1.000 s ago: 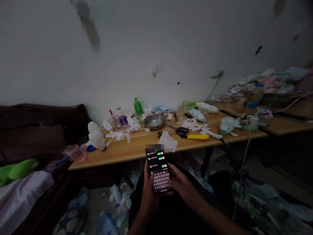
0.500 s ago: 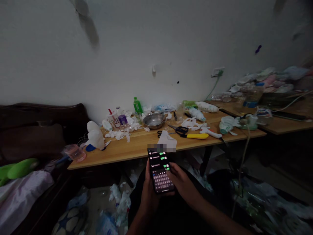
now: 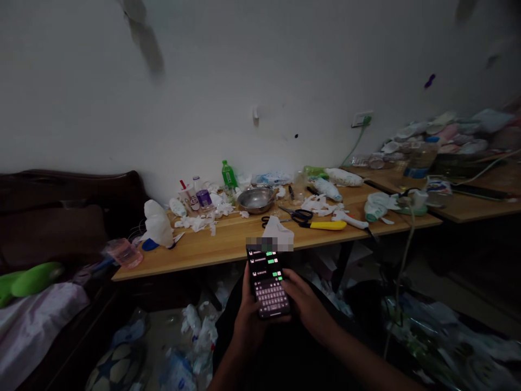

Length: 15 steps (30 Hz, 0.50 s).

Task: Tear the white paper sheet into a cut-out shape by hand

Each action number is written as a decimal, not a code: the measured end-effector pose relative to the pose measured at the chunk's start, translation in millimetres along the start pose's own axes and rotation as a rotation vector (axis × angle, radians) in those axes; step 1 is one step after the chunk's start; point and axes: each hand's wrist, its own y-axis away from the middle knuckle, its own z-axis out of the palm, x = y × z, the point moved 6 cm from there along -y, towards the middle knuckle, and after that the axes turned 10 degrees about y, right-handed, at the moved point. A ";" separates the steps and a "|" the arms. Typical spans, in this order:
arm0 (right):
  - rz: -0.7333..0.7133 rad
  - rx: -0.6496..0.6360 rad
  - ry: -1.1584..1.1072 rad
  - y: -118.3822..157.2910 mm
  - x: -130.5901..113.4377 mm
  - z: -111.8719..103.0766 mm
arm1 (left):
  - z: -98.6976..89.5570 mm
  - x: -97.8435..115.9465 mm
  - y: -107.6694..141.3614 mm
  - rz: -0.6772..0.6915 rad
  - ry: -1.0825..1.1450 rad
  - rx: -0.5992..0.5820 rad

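A dark phone with a lit screen and an on-screen keyboard is held upright in front of the table's edge. My left hand is closed around its left side and lower edge. On the right side, my right hand grips the phone, with the thumb at the edge of the screen. Just beyond the phone's top, a white tissue lies on the table's front edge. Behind it are black-handled scissors and a yellow-handled tool.
The wooden table also holds a metal bowl, a green bottle, a purple-labelled bottle, a pink cup and crumpled tissues. Plastic bags and a ball lie on the floor. A cable hangs at the right.
The right thumb has shifted from over the keyboard's upper right toward the screen's right edge. Both hands still hold the phone in nearly the same place.
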 end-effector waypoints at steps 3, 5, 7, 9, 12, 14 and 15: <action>-0.015 -0.057 -0.037 0.4 0.6 2.7 | 6.5 2.6 0.8 -0.009 -0.020 -0.004; -0.032 -0.087 -0.047 1.2 -0.5 4.0 | 9.2 3.8 1.3 -0.012 -0.022 0.007; -0.048 -0.120 -0.045 2.1 -2.1 5.4 | 10.2 4.4 1.6 -0.013 -0.020 0.018; -0.055 -0.153 -0.027 2.9 -3.2 6.9 | 9.5 4.4 1.5 -0.012 -0.023 0.031; -0.067 -0.164 0.018 3.3 -4.0 7.4 | 7.2 4.1 1.0 -0.005 -0.026 0.045; -0.072 -0.156 0.020 3.1 -3.2 6.9 | 5.9 3.4 0.6 -0.008 -0.030 0.050; -0.069 -0.157 0.000 2.9 -2.2 6.8 | 5.7 3.0 0.5 -0.011 -0.032 0.048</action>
